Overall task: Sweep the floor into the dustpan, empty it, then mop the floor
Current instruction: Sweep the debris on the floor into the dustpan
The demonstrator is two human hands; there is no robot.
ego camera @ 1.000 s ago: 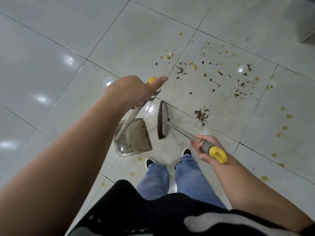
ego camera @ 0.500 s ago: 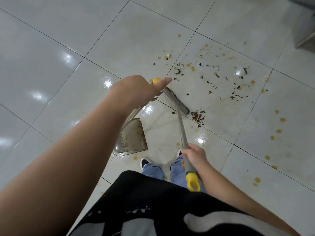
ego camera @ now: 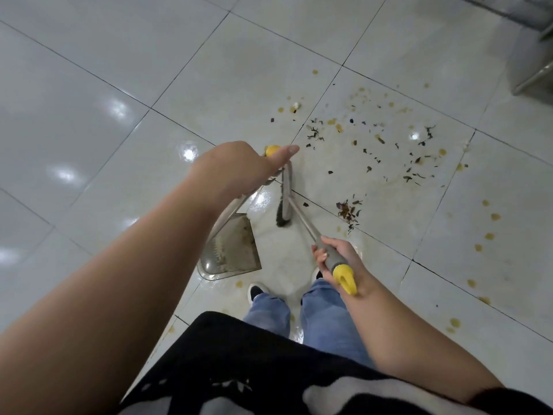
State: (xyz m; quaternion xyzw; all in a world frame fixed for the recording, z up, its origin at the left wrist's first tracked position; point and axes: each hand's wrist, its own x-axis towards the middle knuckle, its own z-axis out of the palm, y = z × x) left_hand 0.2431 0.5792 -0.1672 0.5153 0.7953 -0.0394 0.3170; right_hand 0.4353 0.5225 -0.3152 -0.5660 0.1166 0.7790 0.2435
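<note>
- We hold the long dustpan handle (ego camera: 233,205) near its yellow tip in our left hand (ego camera: 239,166), fingers wrapped round it with the thumb laid straight along the top. Our right hand (ego camera: 335,253) grips the grey sleeve of the broom (ego camera: 302,220) just above its yellow cap.
- The dustpan (ego camera: 233,250) sits on the tiled floor (ego camera: 104,115) just ahead of our shoes, with the brush head (ego camera: 284,199) just beside its mouth. The small pile of dry leaves (ego camera: 347,211) lies on the far side of the brush, near it, and the scattered bits (ego camera: 389,151) lie farther off.
- Risk: the pile sits behind the bristles, so a stroke toward the pan from here would likely gather nothing.
- Risk: the floor looks wet and stained with yellow drips (ego camera: 490,217); damp leaves may smear or cling to the bristles instead of sliding in.
- Risk: if the pan lip lifts off the tile, fine crumbs could slip under it.
- Risk: a hard flick may scatter light pieces past the pan toward our feet.
</note>
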